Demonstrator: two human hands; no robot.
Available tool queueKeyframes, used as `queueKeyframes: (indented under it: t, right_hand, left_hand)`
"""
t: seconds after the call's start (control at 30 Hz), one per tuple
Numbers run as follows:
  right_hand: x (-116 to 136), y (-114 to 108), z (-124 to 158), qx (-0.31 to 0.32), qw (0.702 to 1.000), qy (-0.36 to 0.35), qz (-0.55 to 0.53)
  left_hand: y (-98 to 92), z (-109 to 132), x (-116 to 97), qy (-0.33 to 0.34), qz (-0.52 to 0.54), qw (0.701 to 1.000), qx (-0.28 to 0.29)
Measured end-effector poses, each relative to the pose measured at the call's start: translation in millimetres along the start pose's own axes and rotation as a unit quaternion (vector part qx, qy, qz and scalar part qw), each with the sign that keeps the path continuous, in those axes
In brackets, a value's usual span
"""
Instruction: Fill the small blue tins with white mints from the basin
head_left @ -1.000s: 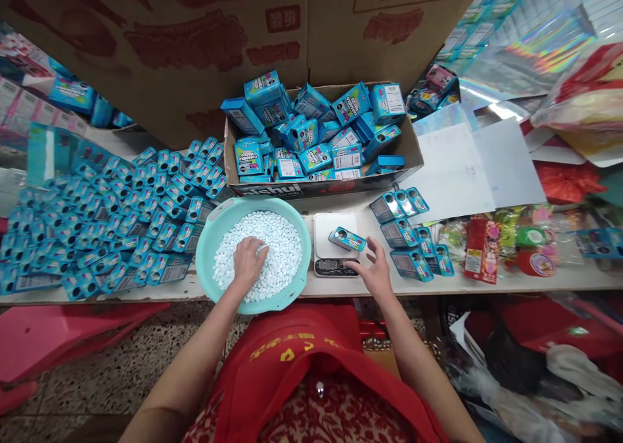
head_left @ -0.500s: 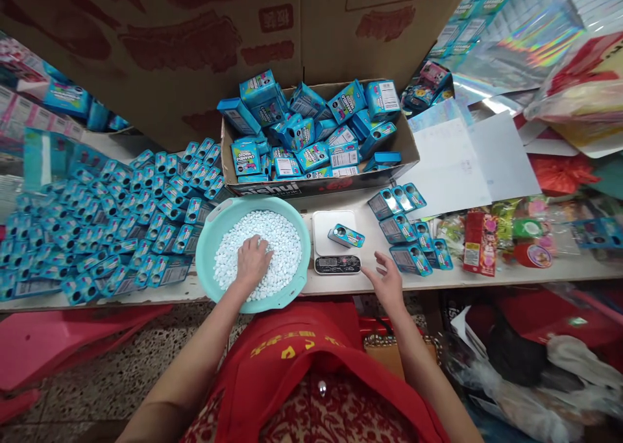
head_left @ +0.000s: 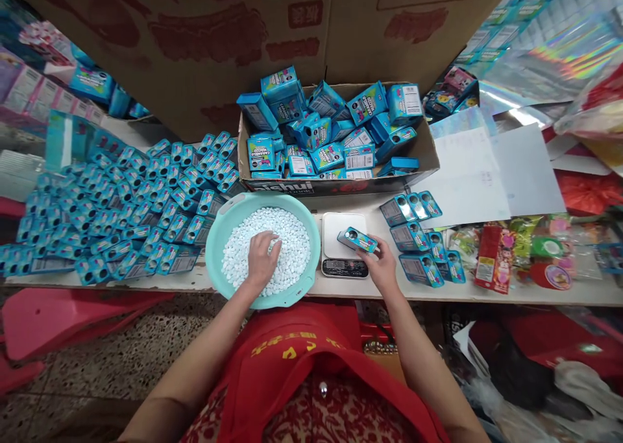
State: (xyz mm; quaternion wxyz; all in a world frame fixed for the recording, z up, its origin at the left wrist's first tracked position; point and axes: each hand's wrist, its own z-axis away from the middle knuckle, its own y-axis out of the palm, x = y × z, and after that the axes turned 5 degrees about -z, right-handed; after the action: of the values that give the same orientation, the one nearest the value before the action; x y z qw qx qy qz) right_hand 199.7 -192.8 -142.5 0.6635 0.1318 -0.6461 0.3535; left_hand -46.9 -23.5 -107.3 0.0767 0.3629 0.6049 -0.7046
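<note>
A turquoise basin [head_left: 214,261] holds many small white candies [head_left: 238,248]. Over them is my left hand [head_left: 261,260], its fingers curled inward; whatever they hold, if anything, is hidden. My right hand [head_left: 383,266] pinches the near right end of a small blue candy box [head_left: 359,240], which has a round hole on its narrow side. The box is tilted over the white plate of a small digital scale [head_left: 331,226]; I cannot tell whether it still touches the plate. The scale's dark display strip [head_left: 344,268] faces me.
Rows of similar blue boxes [head_left: 131,209] crowd the left of the table, with several more [head_left: 419,235] right of the scale. Behind stands an open carton [head_left: 341,185] full of blue boxes. White sheets [head_left: 467,170] and wrapped sweets [head_left: 494,255] lie at right.
My right hand has moved in from beside the scale and closed on the blue box. My left hand has drawn its fingers together among the candies. The view has shifted slightly.
</note>
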Motion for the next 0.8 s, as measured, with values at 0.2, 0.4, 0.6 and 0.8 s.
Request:
queueKeyframes:
  t: [0.2, 0.4, 0.6, 0.8]
  right_hand:
    - [43, 11, -6, 0.033, 0.998, -0.057, 0.007]
    - [133, 29, 17, 0.076, 0.952, -0.253, 0.155]
    - [150, 52, 22, 0.162, 0.925, -0.278, 0.204]
    - [134, 56, 19, 0.168, 0.939, -0.248, 0.168]
  left_hand:
    - [2.9, -17, -60, -0.197, 0.48, 0.854, 0.021]
    - [-15.6, -37, -102, -0.278, 0.705, 0.643, 0.111]
    - [-13.9, -32, -94, -0.375, 0.73, 0.568, 0.063]
    - [-10.5, -31, -87, -0.405, 0.73, 0.549, 0.044]
